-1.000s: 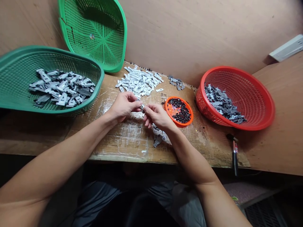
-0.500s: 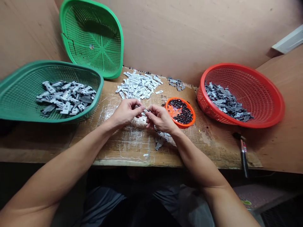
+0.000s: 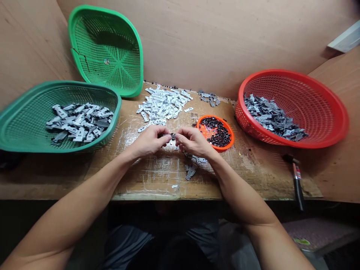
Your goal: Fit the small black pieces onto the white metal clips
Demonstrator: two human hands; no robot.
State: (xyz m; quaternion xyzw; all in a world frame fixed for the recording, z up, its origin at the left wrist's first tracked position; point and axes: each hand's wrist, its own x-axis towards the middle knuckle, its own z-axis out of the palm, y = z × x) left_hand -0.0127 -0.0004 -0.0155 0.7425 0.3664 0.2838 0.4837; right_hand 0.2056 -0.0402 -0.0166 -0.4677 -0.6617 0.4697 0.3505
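Note:
My left hand (image 3: pixel 153 141) and my right hand (image 3: pixel 194 141) meet over the middle of the cardboard. Between their fingertips they pinch a small dark metal piece (image 3: pixel 173 136), mostly covered by the fingers. Just behind lies a pile of flat silver metal plates (image 3: pixel 164 103) with slots in them. Close to my right hand stands an orange dish (image 3: pixel 232 140) with many small black parts (image 3: pixel 221 137). Several grey metal plates (image 3: pixel 191 170) lie beneath and in front of my right hand.
On the left, a dark green basket (image 3: pixel 22 123) holds silver-and-black pieces; a bright green basket (image 3: pixel 140 56) leans on the wall behind. To the right, a red basket (image 3: pixel 332 112) holds grey plates. A hammer (image 3: pixel 298 187) rests at the table's front edge, its handle jutting out.
My hands have turned the small metal piece, and its dark side now shows between the fingertips. The camera view has shifted slightly.

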